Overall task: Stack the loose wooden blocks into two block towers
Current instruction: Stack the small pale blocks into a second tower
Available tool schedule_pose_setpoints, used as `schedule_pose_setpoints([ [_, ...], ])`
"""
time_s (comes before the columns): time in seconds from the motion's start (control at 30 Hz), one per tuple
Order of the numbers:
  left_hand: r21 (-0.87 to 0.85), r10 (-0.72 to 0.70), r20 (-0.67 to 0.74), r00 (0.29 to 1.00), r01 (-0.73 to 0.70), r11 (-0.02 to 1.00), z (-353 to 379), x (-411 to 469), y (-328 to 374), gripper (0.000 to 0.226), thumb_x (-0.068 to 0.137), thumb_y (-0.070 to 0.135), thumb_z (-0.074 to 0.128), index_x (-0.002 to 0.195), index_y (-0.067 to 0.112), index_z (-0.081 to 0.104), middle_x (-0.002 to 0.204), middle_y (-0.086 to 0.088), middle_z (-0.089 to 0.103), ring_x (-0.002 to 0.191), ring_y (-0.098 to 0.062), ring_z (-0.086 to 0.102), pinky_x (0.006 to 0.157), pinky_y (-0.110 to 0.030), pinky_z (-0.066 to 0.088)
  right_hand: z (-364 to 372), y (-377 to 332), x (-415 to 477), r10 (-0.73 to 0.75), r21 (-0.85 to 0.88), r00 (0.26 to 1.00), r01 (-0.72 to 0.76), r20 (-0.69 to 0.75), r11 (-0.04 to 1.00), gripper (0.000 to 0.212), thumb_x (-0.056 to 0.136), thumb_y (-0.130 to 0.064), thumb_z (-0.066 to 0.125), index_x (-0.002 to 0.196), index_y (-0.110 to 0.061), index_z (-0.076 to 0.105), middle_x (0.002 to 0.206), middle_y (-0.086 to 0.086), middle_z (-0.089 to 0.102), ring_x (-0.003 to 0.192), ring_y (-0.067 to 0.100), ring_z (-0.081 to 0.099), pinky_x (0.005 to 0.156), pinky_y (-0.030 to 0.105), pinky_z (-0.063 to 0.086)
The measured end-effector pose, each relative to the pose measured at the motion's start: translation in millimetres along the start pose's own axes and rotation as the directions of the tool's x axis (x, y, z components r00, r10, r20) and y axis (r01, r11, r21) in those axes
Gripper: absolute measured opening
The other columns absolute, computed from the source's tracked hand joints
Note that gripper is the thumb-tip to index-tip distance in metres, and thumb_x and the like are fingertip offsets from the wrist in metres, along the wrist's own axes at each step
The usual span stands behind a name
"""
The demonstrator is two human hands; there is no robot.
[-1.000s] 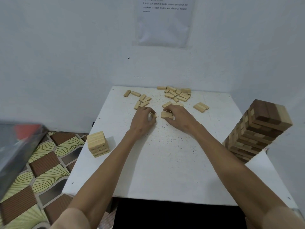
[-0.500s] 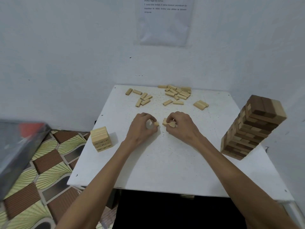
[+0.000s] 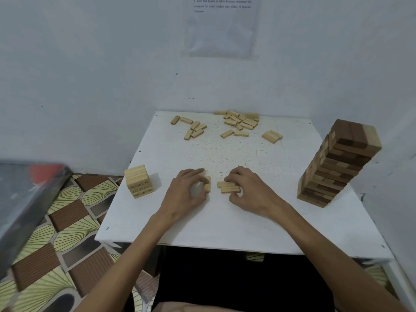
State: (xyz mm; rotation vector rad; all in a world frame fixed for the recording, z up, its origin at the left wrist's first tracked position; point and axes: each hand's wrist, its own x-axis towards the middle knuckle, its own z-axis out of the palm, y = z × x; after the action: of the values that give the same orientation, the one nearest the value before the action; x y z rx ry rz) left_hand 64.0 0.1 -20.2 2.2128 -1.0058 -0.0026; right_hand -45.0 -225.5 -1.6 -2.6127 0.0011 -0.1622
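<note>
Blocks — pale, oblong wood: left fingers pinch some, right fingers grip two.

Pale wood blocks, brown/tan tower, white speckled table, fan-pattern floor.

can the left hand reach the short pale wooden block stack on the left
Probably yes: only white tabletop separates the left hand from the short pale wooden block stack, though it holds small blocks.
</note>
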Motion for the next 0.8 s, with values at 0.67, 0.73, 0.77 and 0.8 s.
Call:
schedule_pose_setpoints([
  [0.67,-0.001,0.044,0.133,0.990,-0.044,0.999,-4.5,15.8,2.5,0.069,0.084,0.042,0.064,0.150,0.029,0.046,0.143,0.019,0.051,0.140,-0.009,0.033,0.117,-0.036,0.028,5.5,-1.2,0.5,0.165,0.231,0.986,-0.153,-0.033,0.961,0.092,0.080,-0.049,0.081,0.153,-0.041,0.026,0.123,-0.018,0.050,0.121,0.005,0.041,0.099,0.024,0.040],
  [0.73,-0.005,0.045,0.217,0.975,-0.045,0.999,-5.6,20.6,-1.3,0.073,0.085,0.041,0.061,0.154,0.031,0.040,0.146,0.025,0.046,0.145,-0.008,0.028,0.121,-0.035,0.022,12.3,-1.7,2.8,0.184,0.252,0.981,-0.164,-0.057,0.954,0.093,0.079,-0.051,0.084,0.153,-0.041,0.028,0.124,-0.021,0.053,0.123,0.005,0.041,0.106,0.030,0.038],
  [0.77,-0.012,0.054,0.240,0.969,-0.052,0.999,-6.3,22.5,-1.8,0.072,0.085,0.040,0.061,0.154,0.031,0.040,0.144,0.029,0.048,0.144,-0.008,0.029,0.121,-0.035,0.022,14.4,-1.7,3.8,0.185,0.260,0.980,-0.161,-0.074,0.952,0.090,0.080,-0.049,0.084,0.152,-0.040,0.031,0.125,-0.023,0.055,0.124,0.004,0.042,0.109,0.033,0.037],
  [0.8,-0.024,0.059,0.247,0.967,-0.054,0.998,-6.5,24.6,-2.7,0.071,0.085,0.040,0.061,0.153,0.031,0.042,0.141,0.032,0.051,0.142,-0.006,0.032,0.120,-0.034,0.023,15.6,-1.3,4.5,0.183,0.267,0.979,-0.154,-0.090,0.951,0.087,0.082,-0.048,0.084,0.152,-0.039,0.034,0.125,-0.024,0.058,0.125,0.003,0.042,0.111,0.036,0.036],
])
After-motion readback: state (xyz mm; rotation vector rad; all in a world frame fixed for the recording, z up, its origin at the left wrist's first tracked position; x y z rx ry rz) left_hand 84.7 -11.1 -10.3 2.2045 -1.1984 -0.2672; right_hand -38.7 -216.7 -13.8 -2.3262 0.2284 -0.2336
